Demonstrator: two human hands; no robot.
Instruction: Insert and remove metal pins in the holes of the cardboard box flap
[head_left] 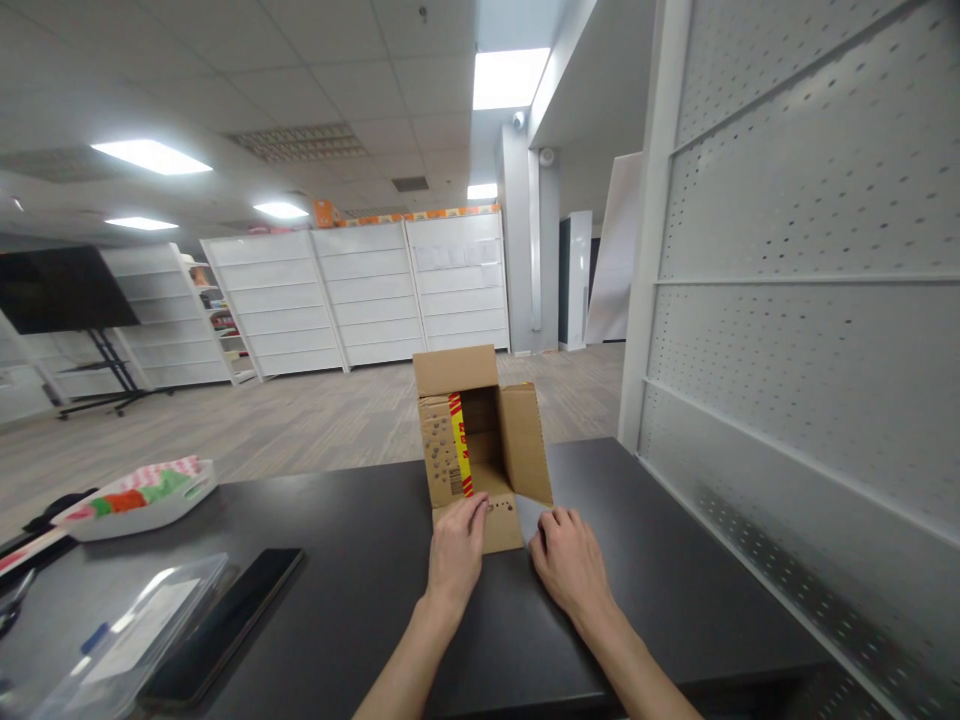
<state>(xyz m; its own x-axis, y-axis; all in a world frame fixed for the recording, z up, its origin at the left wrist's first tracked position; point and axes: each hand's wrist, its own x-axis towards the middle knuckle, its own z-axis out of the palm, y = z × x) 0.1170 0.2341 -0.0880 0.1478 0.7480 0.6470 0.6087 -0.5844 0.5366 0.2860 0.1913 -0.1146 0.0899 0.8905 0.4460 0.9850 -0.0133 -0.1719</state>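
Note:
A brown cardboard box [521,440] lies on the dark table with its opening facing me and its flaps folded out. Yellow-and-red tape [460,445] runs down the left flap, which has several small dark spots. A few more spots show on the bottom flap [502,530]. My left hand [455,550] is at that flap, thumb and forefinger pinched together near the spots; anything between them is too small to make out. Just right of the flap, my right hand [574,560] rests with curled fingers beside the box; what is under them is hidden.
On the left of the dark table [345,600] lie a black phone [225,630] and a clear plastic case [142,630]. Behind them is a white basket [150,515] with colourful cloth. A white perforated panel [802,360] rises along the right edge.

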